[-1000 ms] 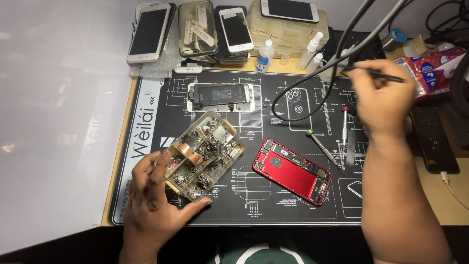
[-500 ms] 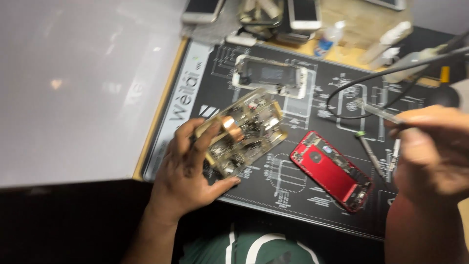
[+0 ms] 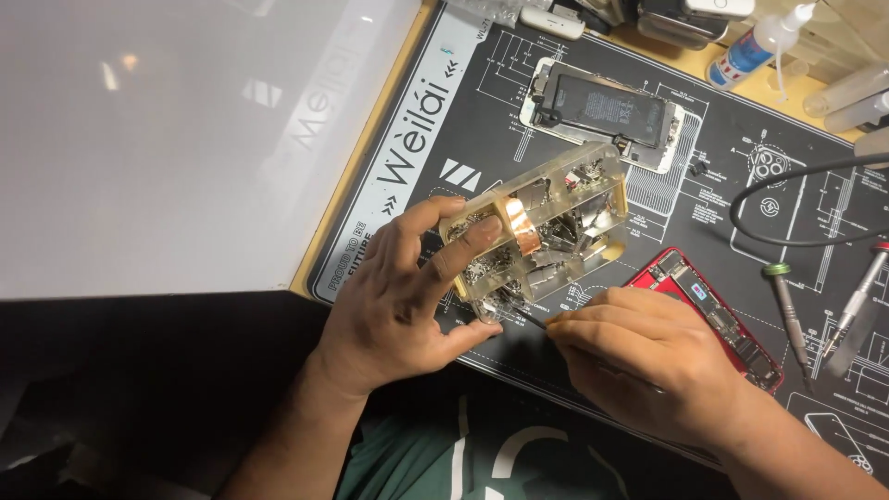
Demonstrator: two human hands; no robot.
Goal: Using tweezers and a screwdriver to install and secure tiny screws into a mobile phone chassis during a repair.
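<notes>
My left hand (image 3: 403,292) grips a clear plastic parts box (image 3: 542,227) with several compartments of small metal parts and a copper-coloured piece, held tilted above the dark repair mat (image 3: 444,120). My right hand (image 3: 639,356) pinches thin black tweezers (image 3: 528,319), whose tip reaches into the box's near corner. Partly under my right hand lies an opened red phone (image 3: 722,310). Farther back on the mat rests an opened white phone with its black battery (image 3: 607,106) showing.
Screwdrivers (image 3: 787,306) and a second tool (image 3: 857,292) lie at the right of the mat, with a black cable (image 3: 787,241) looping above them. Squeeze bottles (image 3: 759,42) and phones stand along the far edge. A white surface (image 3: 176,130) borders the mat on the left.
My right hand came down from the far right with the tweezers to the parts box. My left hand lifted and tilted the box. The camera moved closer and left.
</notes>
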